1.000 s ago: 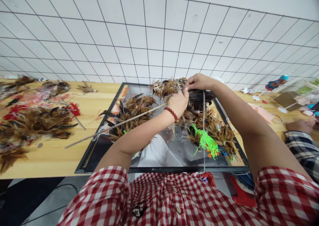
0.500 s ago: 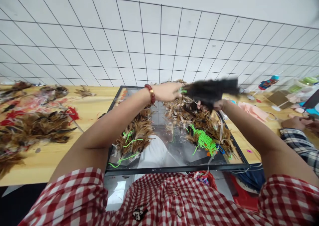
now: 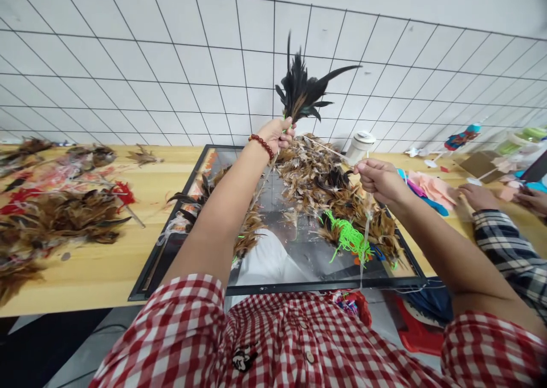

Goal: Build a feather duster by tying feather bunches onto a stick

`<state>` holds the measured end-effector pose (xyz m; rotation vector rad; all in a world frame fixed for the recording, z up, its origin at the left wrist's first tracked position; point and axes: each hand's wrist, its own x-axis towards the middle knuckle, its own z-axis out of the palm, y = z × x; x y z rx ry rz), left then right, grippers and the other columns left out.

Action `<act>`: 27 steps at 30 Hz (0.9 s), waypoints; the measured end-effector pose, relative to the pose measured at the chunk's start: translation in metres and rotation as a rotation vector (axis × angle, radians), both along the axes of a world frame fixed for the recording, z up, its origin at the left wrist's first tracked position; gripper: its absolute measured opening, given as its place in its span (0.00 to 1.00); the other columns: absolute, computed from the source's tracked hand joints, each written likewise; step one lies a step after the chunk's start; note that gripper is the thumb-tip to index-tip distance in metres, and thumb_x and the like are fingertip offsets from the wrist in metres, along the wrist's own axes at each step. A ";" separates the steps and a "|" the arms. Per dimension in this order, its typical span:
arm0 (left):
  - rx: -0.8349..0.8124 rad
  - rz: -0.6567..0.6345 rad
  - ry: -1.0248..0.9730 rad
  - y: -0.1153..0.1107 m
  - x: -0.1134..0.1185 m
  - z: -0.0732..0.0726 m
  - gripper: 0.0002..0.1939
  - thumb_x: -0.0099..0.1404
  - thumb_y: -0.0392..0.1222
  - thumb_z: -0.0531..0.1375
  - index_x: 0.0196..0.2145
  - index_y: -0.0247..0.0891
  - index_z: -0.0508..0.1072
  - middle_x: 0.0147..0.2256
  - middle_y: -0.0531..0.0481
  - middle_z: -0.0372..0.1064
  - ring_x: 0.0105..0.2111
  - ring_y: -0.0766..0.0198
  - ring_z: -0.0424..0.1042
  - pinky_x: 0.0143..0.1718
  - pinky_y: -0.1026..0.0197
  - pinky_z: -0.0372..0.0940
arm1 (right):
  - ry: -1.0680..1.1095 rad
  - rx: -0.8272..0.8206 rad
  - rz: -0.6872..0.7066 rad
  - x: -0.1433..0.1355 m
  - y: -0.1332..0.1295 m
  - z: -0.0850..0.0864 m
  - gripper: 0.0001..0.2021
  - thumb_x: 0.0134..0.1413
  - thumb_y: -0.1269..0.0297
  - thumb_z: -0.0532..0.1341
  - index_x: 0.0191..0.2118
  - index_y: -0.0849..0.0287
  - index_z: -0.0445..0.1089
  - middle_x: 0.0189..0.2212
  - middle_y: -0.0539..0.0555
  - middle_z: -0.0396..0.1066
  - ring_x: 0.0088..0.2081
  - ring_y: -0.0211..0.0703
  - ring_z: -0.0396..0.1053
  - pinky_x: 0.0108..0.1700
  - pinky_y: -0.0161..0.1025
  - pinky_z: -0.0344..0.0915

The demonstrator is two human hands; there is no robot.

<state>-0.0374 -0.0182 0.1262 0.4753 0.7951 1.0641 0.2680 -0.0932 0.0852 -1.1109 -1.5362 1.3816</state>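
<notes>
My left hand [image 3: 277,134], with a red bead bracelet at the wrist, grips the base of a bundle of black feathers [image 3: 301,89] that fans upward before the wall grid. A bit of green string shows at its base. My right hand [image 3: 380,178] is closed on a thin pale string [image 3: 327,147], which stretches toward the bundle; its tail hangs down to the frame's front edge. Beneath both hands, brown feathers [image 3: 307,177] cover much of a black-framed glass panel [image 3: 273,289]. Bright green cords [image 3: 351,239] lie on the feathers at right.
More brown and red feathers [image 3: 72,217] lie on the wooden table [image 3: 85,280] at left. A white jar [image 3: 361,147] stands behind my right hand. At right are pink and blue pieces [image 3: 429,191] and a person's hands with a plaid sleeve [image 3: 508,242].
The black feather bundle, blurred and horizontal before, now points upward in my left hand. My right hand has come away from the feathers and pulls the string out to the right. The white jar has come into view.
</notes>
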 end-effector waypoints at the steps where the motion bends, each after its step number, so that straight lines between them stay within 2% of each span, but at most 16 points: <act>1: -0.008 -0.026 -0.020 -0.002 -0.001 -0.002 0.07 0.70 0.40 0.60 0.35 0.38 0.66 0.20 0.58 0.56 0.12 0.76 0.50 0.13 0.71 0.43 | 0.002 -0.008 -0.014 0.003 0.000 -0.002 0.19 0.49 0.48 0.72 0.31 0.56 0.66 0.15 0.40 0.44 0.17 0.28 0.38 0.20 0.34 0.33; 4: -0.007 -0.149 -0.076 -0.014 0.001 -0.006 0.07 0.72 0.42 0.58 0.36 0.36 0.69 0.21 0.55 0.60 0.14 0.72 0.57 0.16 0.68 0.54 | 0.016 -0.040 -0.063 0.014 0.004 -0.011 0.19 0.49 0.49 0.72 0.32 0.57 0.66 0.15 0.39 0.44 0.16 0.28 0.37 0.20 0.33 0.32; 7: 0.059 -0.203 -0.121 -0.025 0.008 -0.009 0.08 0.72 0.42 0.57 0.38 0.34 0.70 0.24 0.51 0.66 0.22 0.66 0.69 0.29 0.61 0.70 | 0.039 -0.064 -0.091 0.023 0.008 -0.017 0.18 0.49 0.51 0.72 0.32 0.57 0.66 0.15 0.39 0.44 0.16 0.27 0.37 0.19 0.32 0.32; 10: 0.124 -0.208 -0.089 -0.025 0.015 -0.016 0.06 0.71 0.39 0.59 0.38 0.34 0.71 0.25 0.51 0.69 0.30 0.61 0.76 0.42 0.53 0.73 | 0.061 -0.060 -0.096 0.031 0.009 -0.013 0.18 0.49 0.51 0.72 0.33 0.57 0.66 0.15 0.39 0.43 0.16 0.27 0.36 0.19 0.32 0.33; 12: 0.138 -0.195 -0.039 -0.023 0.019 -0.021 0.05 0.71 0.37 0.60 0.37 0.33 0.70 0.24 0.52 0.68 0.30 0.62 0.75 0.41 0.53 0.73 | 0.053 -0.041 -0.087 0.037 0.009 -0.009 0.18 0.50 0.50 0.71 0.32 0.57 0.67 0.15 0.39 0.42 0.16 0.27 0.37 0.19 0.31 0.34; 14: 0.135 -0.153 -0.008 -0.022 0.023 -0.026 0.06 0.71 0.35 0.58 0.34 0.34 0.69 0.23 0.53 0.65 0.27 0.64 0.72 0.36 0.58 0.72 | -0.006 -0.039 -0.050 0.043 0.010 -0.006 0.19 0.50 0.48 0.72 0.32 0.57 0.69 0.15 0.39 0.43 0.16 0.28 0.38 0.19 0.31 0.36; 16: 0.110 -0.119 -0.002 -0.023 0.029 -0.031 0.09 0.73 0.33 0.54 0.32 0.35 0.66 0.22 0.54 0.62 0.22 0.69 0.67 0.28 0.65 0.68 | -0.136 -0.071 0.037 0.043 0.014 -0.005 0.19 0.47 0.47 0.74 0.31 0.58 0.71 0.15 0.42 0.50 0.17 0.29 0.45 0.19 0.32 0.44; 17: 0.098 -0.115 -0.004 -0.024 0.032 -0.032 0.11 0.73 0.33 0.52 0.31 0.35 0.65 0.22 0.55 0.60 0.20 0.70 0.63 0.24 0.68 0.64 | -0.208 -0.091 0.092 0.040 0.017 -0.005 0.19 0.45 0.48 0.75 0.32 0.58 0.73 0.17 0.45 0.57 0.19 0.31 0.53 0.20 0.33 0.51; 19: 0.088 -0.133 -0.010 -0.027 0.038 -0.034 0.13 0.74 0.33 0.50 0.30 0.35 0.63 0.21 0.55 0.58 0.18 0.73 0.59 0.19 0.71 0.57 | -0.290 -0.109 0.170 0.023 0.027 -0.005 0.18 0.45 0.50 0.76 0.36 0.57 0.77 0.27 0.53 0.72 0.30 0.39 0.68 0.32 0.36 0.66; 21: 0.102 -0.152 -0.010 -0.029 0.043 -0.036 0.14 0.75 0.34 0.49 0.30 0.35 0.63 0.21 0.56 0.56 0.18 0.73 0.57 0.18 0.72 0.53 | -0.227 -0.098 0.155 -0.007 0.039 -0.005 0.18 0.49 0.50 0.74 0.41 0.54 0.78 0.39 0.55 0.78 0.43 0.44 0.73 0.46 0.38 0.70; 22: 0.112 -0.152 -0.009 -0.028 0.045 -0.036 0.14 0.75 0.34 0.49 0.30 0.35 0.63 0.21 0.56 0.56 0.17 0.73 0.57 0.18 0.72 0.53 | -0.157 -0.102 0.139 -0.025 0.045 -0.004 0.16 0.53 0.50 0.72 0.43 0.53 0.77 0.42 0.54 0.78 0.46 0.43 0.73 0.49 0.38 0.70; 24: 0.129 -0.132 -0.007 -0.026 0.045 -0.039 0.14 0.75 0.34 0.49 0.30 0.35 0.64 0.21 0.56 0.57 0.17 0.73 0.58 0.18 0.72 0.53 | -0.034 -0.188 0.183 -0.059 0.058 -0.005 0.13 0.60 0.52 0.68 0.44 0.54 0.74 0.39 0.53 0.77 0.41 0.40 0.73 0.46 0.37 0.72; 26: 0.143 -0.098 -0.014 -0.023 0.039 -0.042 0.14 0.75 0.34 0.49 0.30 0.35 0.64 0.20 0.56 0.58 0.17 0.73 0.60 0.19 0.72 0.55 | 0.042 -0.332 0.285 -0.084 0.068 -0.007 0.09 0.63 0.56 0.65 0.42 0.56 0.71 0.28 0.49 0.72 0.29 0.34 0.68 0.33 0.32 0.70; 27: 0.150 -0.085 -0.024 -0.022 0.035 -0.045 0.14 0.75 0.34 0.49 0.30 0.35 0.64 0.20 0.55 0.59 0.17 0.72 0.61 0.20 0.71 0.58 | 0.071 -0.395 0.318 -0.092 0.073 -0.008 0.08 0.64 0.58 0.64 0.40 0.57 0.69 0.22 0.46 0.66 0.22 0.32 0.61 0.26 0.29 0.64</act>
